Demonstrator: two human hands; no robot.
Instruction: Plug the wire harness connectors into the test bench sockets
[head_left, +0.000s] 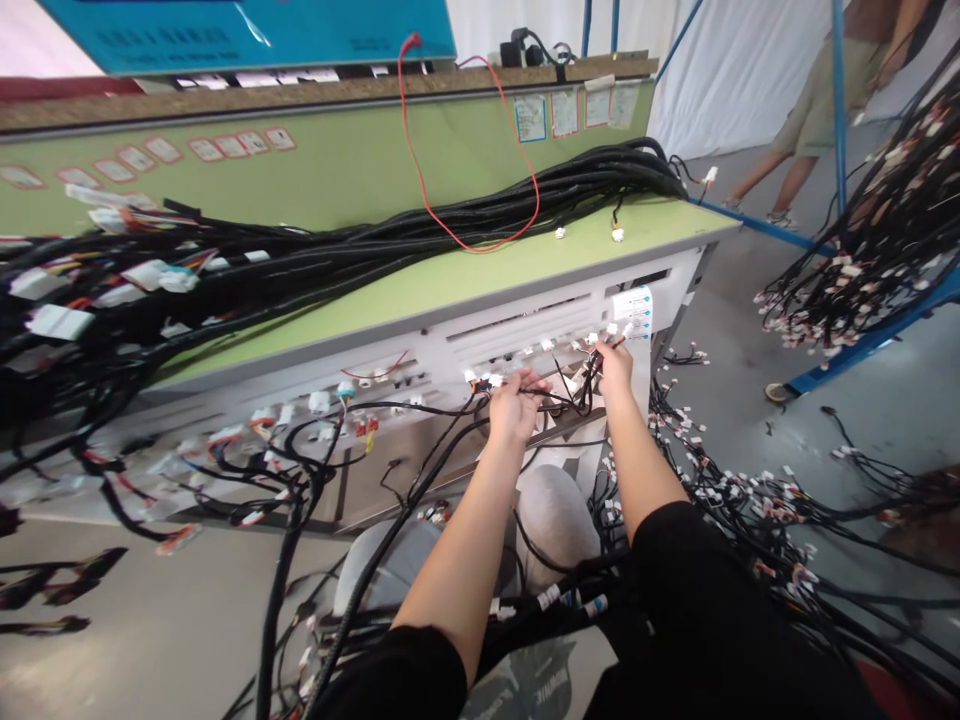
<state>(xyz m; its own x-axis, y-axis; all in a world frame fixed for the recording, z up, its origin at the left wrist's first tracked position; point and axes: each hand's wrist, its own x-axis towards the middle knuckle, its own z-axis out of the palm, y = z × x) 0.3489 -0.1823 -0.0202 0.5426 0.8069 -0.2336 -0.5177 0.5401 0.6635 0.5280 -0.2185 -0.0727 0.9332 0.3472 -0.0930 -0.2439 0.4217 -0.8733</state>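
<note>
My left hand (516, 408) is in front of the white panel, its fingers curled loosely round a thin black cable (559, 398) that crosses them. To its right, my right hand (616, 370) is closed, with thumb and fingers pinching a wire with a small white connector (628, 330) near its end. Between the hands hangs a tangle of black wire branches (586, 385). White connectors (547, 345) sit in a row along the panel (517, 325) just above. Close to my left fingertips is a white connector with coloured wires (480, 382).
A thick black cable bundle (480, 215) lies along the green bench top (420, 285), with a red wire loop (538, 190) over it. More harnesses (885, 240) hang from a blue rack at right; others (750, 490) spread below. A person (817, 100) stands at the back right.
</note>
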